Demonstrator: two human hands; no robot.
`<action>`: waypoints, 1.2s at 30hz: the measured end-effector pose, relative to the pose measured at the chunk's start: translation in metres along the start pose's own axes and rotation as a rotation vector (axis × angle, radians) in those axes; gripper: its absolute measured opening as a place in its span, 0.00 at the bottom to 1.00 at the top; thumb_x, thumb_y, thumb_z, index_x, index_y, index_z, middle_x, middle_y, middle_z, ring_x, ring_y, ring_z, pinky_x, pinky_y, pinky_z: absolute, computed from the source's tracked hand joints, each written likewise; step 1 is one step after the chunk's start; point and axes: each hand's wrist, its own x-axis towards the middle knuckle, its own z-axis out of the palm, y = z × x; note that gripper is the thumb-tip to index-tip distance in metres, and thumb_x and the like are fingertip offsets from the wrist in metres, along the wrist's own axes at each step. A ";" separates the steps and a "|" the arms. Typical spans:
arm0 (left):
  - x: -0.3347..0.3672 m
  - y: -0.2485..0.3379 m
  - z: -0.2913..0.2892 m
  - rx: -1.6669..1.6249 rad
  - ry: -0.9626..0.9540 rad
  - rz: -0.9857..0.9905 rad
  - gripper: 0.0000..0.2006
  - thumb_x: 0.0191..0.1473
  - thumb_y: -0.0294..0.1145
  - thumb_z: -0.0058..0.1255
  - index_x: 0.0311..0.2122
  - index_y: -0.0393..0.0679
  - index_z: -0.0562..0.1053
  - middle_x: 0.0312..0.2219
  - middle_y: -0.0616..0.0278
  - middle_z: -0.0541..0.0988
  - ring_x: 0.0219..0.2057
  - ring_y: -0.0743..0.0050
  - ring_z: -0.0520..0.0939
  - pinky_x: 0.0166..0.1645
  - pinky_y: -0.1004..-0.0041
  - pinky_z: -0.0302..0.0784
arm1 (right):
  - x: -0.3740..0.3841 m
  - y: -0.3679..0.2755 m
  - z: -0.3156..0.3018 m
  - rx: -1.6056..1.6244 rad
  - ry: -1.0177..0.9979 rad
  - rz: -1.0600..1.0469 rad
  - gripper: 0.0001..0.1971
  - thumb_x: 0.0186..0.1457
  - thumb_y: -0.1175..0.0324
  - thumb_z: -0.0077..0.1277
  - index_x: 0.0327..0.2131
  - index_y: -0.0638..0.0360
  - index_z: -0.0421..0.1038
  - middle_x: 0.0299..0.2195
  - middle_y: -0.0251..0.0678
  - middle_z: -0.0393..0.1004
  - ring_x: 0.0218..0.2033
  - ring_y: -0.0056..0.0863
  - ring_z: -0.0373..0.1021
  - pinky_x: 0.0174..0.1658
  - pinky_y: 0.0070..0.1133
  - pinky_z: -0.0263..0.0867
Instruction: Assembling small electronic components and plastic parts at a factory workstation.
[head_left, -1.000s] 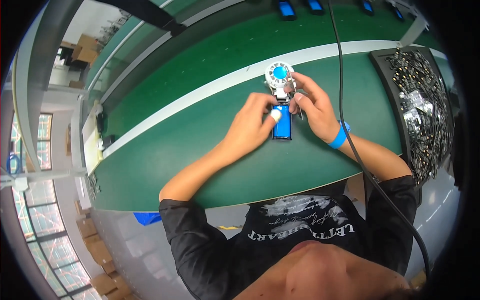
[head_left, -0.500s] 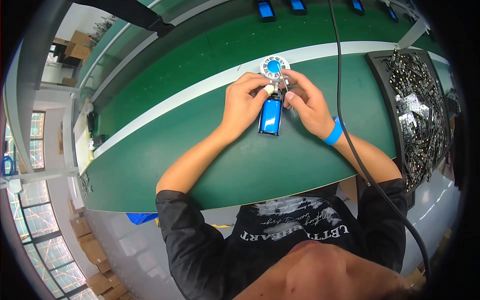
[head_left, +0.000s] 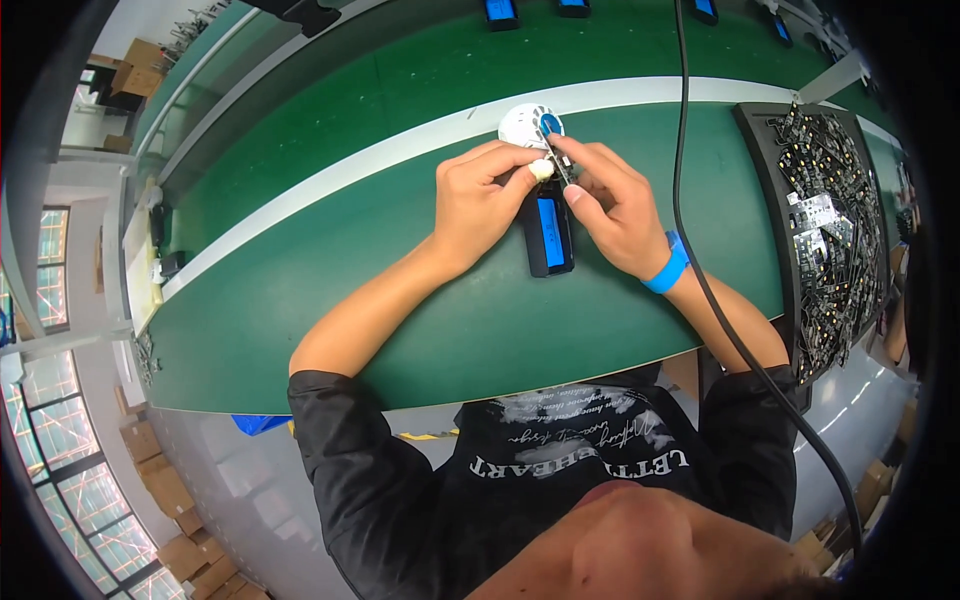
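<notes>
My left hand grips a small device at the neck between its round white vented head and its black body with a blue panel. The thumb of this hand wears a pale finger cot. In my right hand, thin metal tweezers are pinched between thumb and fingers. They slant across the neck, their tip near the blue disc on the head. My fingers partly cover the neck, so the exact contact is hidden. A blue band circles my right wrist.
A black tray heaped with small circuit boards stands at the right of the green table. A black cable hangs down past my right forearm. Beyond the white rail, several blue-panelled units lie on a green surface.
The device has turned in my left hand: its head now faces more to the right, and the black side of its body shows. The tweezers stay in my right hand by the neck.
</notes>
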 end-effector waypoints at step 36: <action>0.135 -0.119 -0.133 0.515 0.255 -0.291 0.15 0.58 0.39 0.50 0.36 0.36 0.80 0.35 0.45 0.82 0.32 0.51 0.84 0.39 0.59 0.78 | -0.075 -0.017 -0.295 -1.450 -0.438 0.098 0.26 0.43 0.82 0.51 0.51 0.61 0.72 0.53 0.44 0.69 0.59 0.45 0.64 0.58 0.35 0.65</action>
